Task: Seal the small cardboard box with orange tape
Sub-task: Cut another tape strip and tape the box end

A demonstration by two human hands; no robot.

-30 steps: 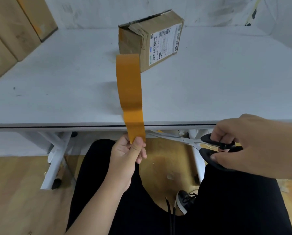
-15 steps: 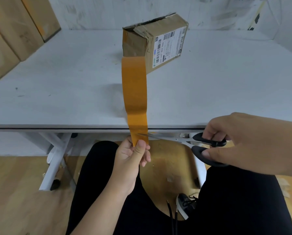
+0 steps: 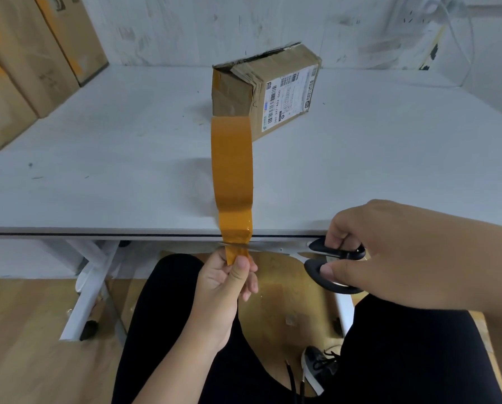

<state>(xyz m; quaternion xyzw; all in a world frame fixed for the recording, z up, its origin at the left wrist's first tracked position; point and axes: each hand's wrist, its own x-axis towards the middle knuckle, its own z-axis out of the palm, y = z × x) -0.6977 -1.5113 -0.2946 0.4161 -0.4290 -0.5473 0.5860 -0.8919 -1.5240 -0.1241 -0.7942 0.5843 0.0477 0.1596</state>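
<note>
The small box sits on the table, toward the back and a little right of centre, well apart from the larger boxes stacked at the far left against the wall. A strip of tape runs from the box's near face forward over the table's front edge. Just below that edge the left hand pinches the tape's lower end, above the person's lap. The scissors reach in from the right, blades crossing the tape just above the left hand's fingers; the right hand grips their handles, further right.
</note>
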